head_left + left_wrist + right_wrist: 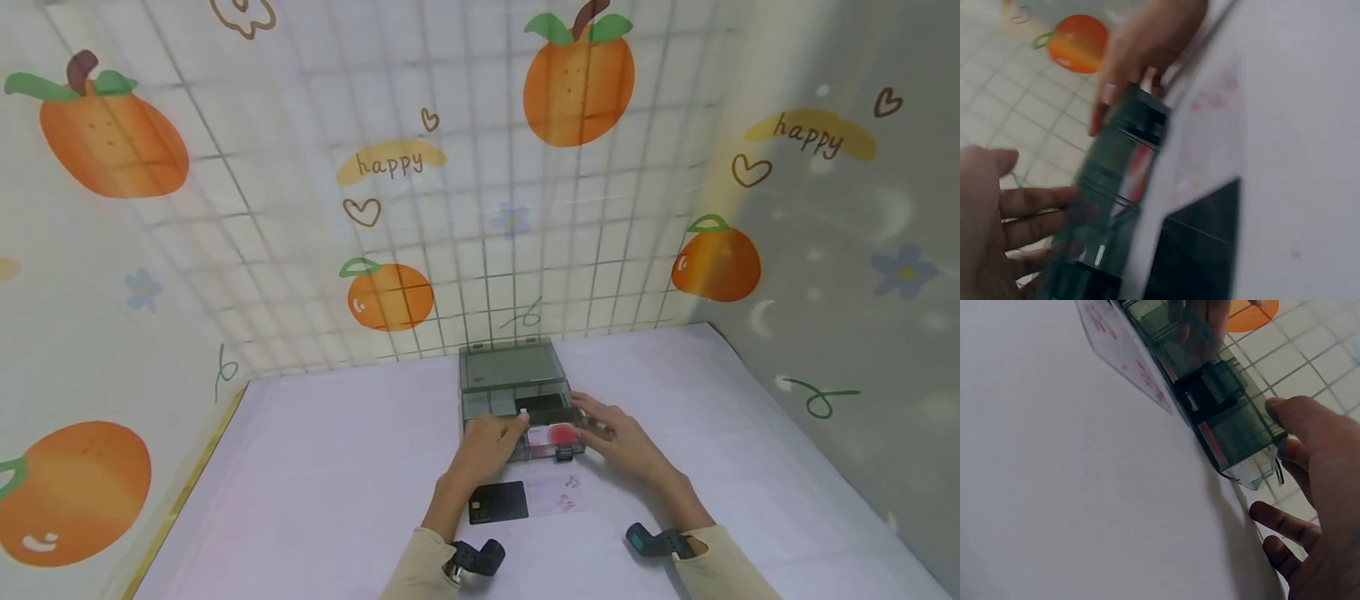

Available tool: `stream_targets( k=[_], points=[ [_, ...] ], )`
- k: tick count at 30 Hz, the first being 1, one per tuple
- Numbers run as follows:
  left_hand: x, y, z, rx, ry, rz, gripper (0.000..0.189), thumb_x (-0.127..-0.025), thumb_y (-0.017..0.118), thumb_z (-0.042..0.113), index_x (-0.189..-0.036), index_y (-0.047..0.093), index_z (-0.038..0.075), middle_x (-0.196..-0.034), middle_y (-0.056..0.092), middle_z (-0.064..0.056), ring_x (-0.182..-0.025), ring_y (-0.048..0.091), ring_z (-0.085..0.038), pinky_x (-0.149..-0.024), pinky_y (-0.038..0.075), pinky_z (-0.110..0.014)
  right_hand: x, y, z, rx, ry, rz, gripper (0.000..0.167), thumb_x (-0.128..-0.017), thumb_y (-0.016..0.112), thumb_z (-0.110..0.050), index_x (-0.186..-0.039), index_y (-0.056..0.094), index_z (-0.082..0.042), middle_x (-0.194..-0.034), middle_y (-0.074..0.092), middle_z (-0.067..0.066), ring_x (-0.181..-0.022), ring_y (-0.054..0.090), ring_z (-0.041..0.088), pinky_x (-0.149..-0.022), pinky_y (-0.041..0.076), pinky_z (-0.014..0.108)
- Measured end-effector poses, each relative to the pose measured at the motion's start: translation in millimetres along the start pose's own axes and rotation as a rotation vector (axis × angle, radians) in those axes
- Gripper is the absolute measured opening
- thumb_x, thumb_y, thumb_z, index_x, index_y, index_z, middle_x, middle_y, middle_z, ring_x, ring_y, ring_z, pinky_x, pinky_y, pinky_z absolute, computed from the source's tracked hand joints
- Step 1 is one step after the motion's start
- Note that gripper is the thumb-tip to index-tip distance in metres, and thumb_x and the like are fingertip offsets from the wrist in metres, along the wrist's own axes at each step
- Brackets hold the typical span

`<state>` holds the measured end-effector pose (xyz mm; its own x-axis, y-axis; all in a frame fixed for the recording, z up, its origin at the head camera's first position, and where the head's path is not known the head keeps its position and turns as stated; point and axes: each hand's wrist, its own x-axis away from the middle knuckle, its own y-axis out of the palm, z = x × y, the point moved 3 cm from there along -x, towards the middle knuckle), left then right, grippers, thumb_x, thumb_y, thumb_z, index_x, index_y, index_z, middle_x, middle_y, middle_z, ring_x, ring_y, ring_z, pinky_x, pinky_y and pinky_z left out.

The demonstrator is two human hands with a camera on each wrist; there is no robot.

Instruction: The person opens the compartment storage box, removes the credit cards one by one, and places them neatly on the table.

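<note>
Far left, wall sheet [75, 350] printed with oranges, beside white bench [315, 500]. Moving right: left hand [486, 446] over near left part of clear green box [487, 407], with grip spread, fingers nearly straight and at the box, thumb well apart from them in left wrist view. Nearer on bench, black card [498, 502] with chip and VIP lettering; just beside, to its right, pale card [558, 493] with pink flowers. Beyond both cards, on bench: the box, divided inside, with lid [513, 367] tipped back. In back right compartment, dark card [538, 405]; in front right, red-and-white card [551, 435]. Dark latch [564, 454] on front wall. At box's right end, right hand [628, 440], with thumb touching corner, forefinger close, other fingers apart; cannot tell whether grip pinches box.
</note>
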<state>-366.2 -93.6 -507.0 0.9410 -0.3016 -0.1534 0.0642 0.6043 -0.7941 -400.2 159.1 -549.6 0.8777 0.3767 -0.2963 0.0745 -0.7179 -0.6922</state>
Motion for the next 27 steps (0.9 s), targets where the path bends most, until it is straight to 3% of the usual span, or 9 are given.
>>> stream_targets(
  k=[3,4,11,17,23,27],
  points=[
    [-3.2,-5.1,-0.3,0.162,-0.053,0.009,0.061,-0.108,0.034,0.049,-0.102,0.079,0.009,-0.105,0.075,-0.005,-0.107,0.066,-0.027,-0.093,0.051,-0.048,-0.6,0,1,0.011,0.002,-0.001,0.058,-0.096,0.068,-0.038,-0.148,0.051,-0.020,-0.155,0.043,-0.005,-0.116,0.057,0.023,-0.098,0.045,0.059],
    [-4.6,-5.6,-0.6,0.188,-0.080,0.002,0.061,-0.108,0.033,0.050,-0.108,0.079,0.010,-0.111,0.074,-0.004,-0.113,0.064,-0.027,-0.098,0.048,-0.049,-0.7,0,1,0.013,0.005,-0.001,0.058,-0.096,0.069,-0.038,-0.149,0.051,-0.021,-0.155,0.043,-0.005,-0.116,0.057,0.023,-0.098,0.044,0.060],
    [-5.6,-2.6,5.8,0.281,-0.198,-0.050,0.062,-0.107,0.036,0.052,-0.104,0.079,0.007,-0.098,0.076,-0.004,-0.109,0.065,-0.028,-0.096,0.048,-0.051,0.8,0,-1,0.017,0.011,-0.005,0.059,-0.096,0.068,-0.041,-0.149,0.051,-0.021,-0.155,0.043,-0.004,-0.117,0.057,0.025,-0.099,0.043,0.062],
    [-5.8,-3.4,18.9,0.278,-0.326,-0.082,0.062,-0.105,0.037,0.053,-0.107,0.077,0.006,-0.105,0.074,-0.006,-0.114,0.062,-0.033,-0.089,0.051,-0.050,0.7,0,-3,0.004,-0.017,0.001,0.059,-0.096,0.068,-0.041,-0.147,0.052,-0.018,-0.155,0.043,-0.003,-0.115,0.057,0.023,-0.100,0.043,0.060],
    [-9.2,-5.4,33.3,0.421,-0.525,-0.218,0.073,-0.104,0.034,0.058,-0.131,0.063,-0.003,-0.129,0.065,-0.016,-0.133,0.046,-0.039,-0.105,0.037,-0.060,1.0,-1,-3,0.007,-0.016,0.001,0.058,-0.096,0.068,-0.040,-0.147,0.052,-0.018,-0.155,0.044,-0.003,-0.113,0.057,0.022,-0.099,0.043,0.061],
    [-11.8,-7.2,36.4,0.540,-0.611,-0.251,0.073,-0.104,0.036,0.056,-0.140,0.053,-0.006,-0.135,0.060,-0.019,-0.139,0.037,-0.042,-0.110,0.026,-0.065,0.2,0,-2,0.005,-0.014,-0.008,0.058,-0.096,0.068,-0.040,-0.148,0.052,-0.019,-0.155,0.043,-0.004,-0.114,0.057,0.022,-0.099,0.044,0.059]
  ],
)
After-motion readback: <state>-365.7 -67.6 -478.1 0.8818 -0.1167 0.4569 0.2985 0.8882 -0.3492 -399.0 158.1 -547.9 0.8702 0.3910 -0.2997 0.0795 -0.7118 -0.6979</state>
